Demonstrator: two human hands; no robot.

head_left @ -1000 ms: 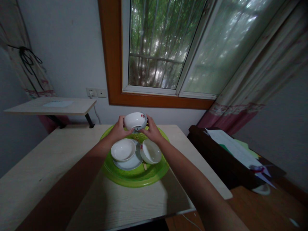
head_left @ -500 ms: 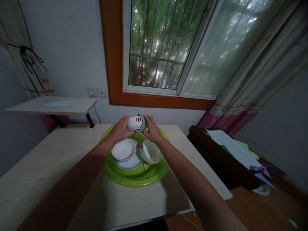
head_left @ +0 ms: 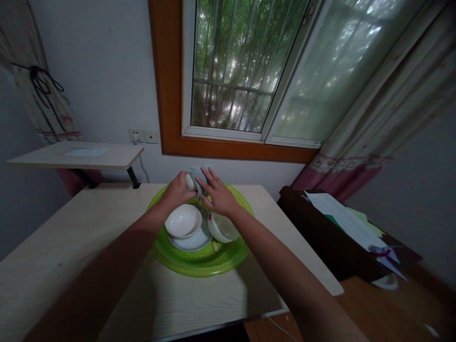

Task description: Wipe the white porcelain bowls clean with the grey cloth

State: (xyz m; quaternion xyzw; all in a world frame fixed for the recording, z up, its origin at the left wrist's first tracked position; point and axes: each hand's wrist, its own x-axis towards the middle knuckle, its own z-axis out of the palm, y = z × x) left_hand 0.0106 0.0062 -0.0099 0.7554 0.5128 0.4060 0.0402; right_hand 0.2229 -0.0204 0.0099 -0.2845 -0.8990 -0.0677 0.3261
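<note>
My left hand [head_left: 178,192] is closed round a small white cup [head_left: 190,182], tilted on its side above the green basin. A grey-blue cloth [head_left: 197,175] covers the cup's right end. My right hand [head_left: 218,194] works the cloth against the cup, fingers spread and partly bent over it; its grip is partly hidden. Below, a white bowl [head_left: 183,221] rests on a white plate [head_left: 192,243]. To its right leans another white bowl [head_left: 223,229] with a red mark, partly behind my right wrist.
The round green basin [head_left: 203,270] stands on a pale wooden table [head_left: 89,237]. A short piece of wood [head_left: 215,246] lies in it. At the left is a raised shelf [head_left: 78,159] with a paper on it. Papers [head_left: 338,216] lie on a dark brown piece of furniture at the right.
My right hand has turned, its fingers now more spread over the cloth. The cup has turned, so its red print no longer shows, and the cloth covers more of it.
</note>
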